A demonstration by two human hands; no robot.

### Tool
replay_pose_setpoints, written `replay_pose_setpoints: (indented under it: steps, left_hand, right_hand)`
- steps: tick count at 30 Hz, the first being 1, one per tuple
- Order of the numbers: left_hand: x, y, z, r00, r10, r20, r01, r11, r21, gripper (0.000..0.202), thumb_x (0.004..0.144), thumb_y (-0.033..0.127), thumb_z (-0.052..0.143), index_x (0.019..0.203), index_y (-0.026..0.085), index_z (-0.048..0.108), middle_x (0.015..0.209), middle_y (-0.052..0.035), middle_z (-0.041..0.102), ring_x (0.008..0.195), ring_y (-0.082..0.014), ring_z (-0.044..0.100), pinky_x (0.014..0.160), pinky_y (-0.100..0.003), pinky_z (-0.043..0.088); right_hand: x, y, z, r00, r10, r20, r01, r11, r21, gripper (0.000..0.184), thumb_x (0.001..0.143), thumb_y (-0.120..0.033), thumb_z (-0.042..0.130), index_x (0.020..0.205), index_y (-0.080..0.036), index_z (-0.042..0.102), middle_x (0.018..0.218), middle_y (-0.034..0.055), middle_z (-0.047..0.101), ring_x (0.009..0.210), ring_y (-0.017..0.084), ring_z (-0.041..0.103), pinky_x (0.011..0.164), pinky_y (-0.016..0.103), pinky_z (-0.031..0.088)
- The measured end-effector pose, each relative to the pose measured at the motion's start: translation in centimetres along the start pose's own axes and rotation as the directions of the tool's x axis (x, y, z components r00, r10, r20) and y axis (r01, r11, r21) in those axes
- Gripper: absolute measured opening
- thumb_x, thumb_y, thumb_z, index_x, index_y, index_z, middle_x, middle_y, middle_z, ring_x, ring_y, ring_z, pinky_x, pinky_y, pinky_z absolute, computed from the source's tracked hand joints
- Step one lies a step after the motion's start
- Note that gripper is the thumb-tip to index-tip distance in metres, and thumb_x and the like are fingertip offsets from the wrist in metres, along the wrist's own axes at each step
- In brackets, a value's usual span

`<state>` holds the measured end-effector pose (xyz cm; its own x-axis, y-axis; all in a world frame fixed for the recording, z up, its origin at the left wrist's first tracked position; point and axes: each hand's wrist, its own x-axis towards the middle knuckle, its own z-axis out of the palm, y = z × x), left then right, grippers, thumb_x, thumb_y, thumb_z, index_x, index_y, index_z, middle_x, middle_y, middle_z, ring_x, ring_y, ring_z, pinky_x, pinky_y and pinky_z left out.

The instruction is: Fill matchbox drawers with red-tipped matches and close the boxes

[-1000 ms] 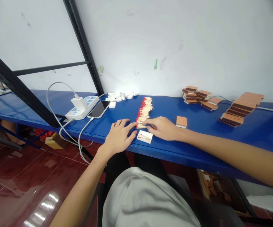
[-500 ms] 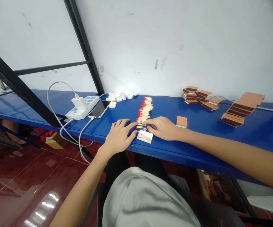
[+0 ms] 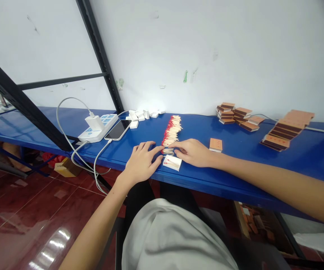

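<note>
A long row of red-headed matches [image 3: 172, 131] lies on the blue table, heads to the left. My left hand [image 3: 142, 161] rests at the head side of its near end, fingers spread, index fingertip touching the matches and thumb just below. From the other side, my right hand [image 3: 192, 152] reaches in with index finger and thumb apart at the bare stick ends; its other fingers are curled and partly hidden. Just in front of both hands sits a white matchbox tray [image 3: 175, 167] with a few matches in it. Whether either hand pinches a match is too small to see.
One closed matchbox [image 3: 215, 144] lies beyond my right forearm. Stacked matchbox sleeves [image 3: 288, 129] and more matchboxes [image 3: 226, 112] stand at the right. White trays [image 3: 141, 115], a phone [image 3: 118, 129] and a power strip [image 3: 98, 127] with cables are at the left, near a black shelf post [image 3: 100, 48].
</note>
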<state>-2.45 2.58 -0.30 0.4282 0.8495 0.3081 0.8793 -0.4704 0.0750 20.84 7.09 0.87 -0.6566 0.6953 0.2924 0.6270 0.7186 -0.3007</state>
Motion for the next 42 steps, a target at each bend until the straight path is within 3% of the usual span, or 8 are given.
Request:
replay_pose_setpoints:
  steps: [9,25,32,42]
  left_hand:
    - [0.04,0.03,0.08,1.000,-0.015,0.013,0.015,1.000,0.012,0.046,0.104,0.045,0.035,0.142,0.026,0.052,0.142,-0.0110,0.051,0.129,-0.0302,0.046,0.105,-0.050,0.039]
    - [0.26,0.02,0.06,0.994,-0.017,0.108,0.008,0.997,0.077,0.051,0.104,0.047,0.030,0.152,0.033,0.040,0.156,-0.0128,0.040,0.141,-0.0349,0.035,0.109,-0.058,0.034]
    - [0.26,0.03,0.06,0.995,-0.002,0.095,-0.006,0.997,0.073,0.050,0.105,0.047,0.030,0.150,0.032,0.043,0.154,-0.0129,0.042,0.140,-0.0345,0.037,0.108,-0.057,0.035]
    - [0.27,0.12,-0.10,0.995,0.001,0.097,-0.007,0.998,0.057,0.049,0.105,0.046,0.030,0.150,0.031,0.044,0.153,-0.0124,0.044,0.138,-0.0338,0.039,0.108,-0.057,0.034]
  right_hand:
    - [-0.08,-0.10,-0.11,0.999,0.047,0.013,-0.046,0.998,-0.032,0.040,0.093,-0.022,0.050,0.128,-0.023,0.068,0.082,0.0028,0.075,0.068,0.017,0.063,0.065,0.026,0.039]
    - [-0.07,0.18,0.13,0.999,0.036,0.001,-0.036,0.998,-0.055,0.039,0.093,-0.023,0.049,0.126,-0.021,0.070,0.082,0.0026,0.076,0.068,0.017,0.065,0.066,0.026,0.040]
    - [-0.04,0.26,0.21,1.000,0.024,0.000,-0.024,0.998,-0.054,0.039,0.093,-0.022,0.048,0.126,-0.021,0.070,0.090,0.0041,0.078,0.075,0.018,0.067,0.070,0.027,0.042]
    - [-0.11,0.22,0.14,0.999,0.044,-0.003,-0.044,0.997,-0.062,0.039,0.093,-0.023,0.049,0.127,-0.022,0.069,0.085,0.0030,0.077,0.070,0.017,0.066,0.066,0.026,0.040]
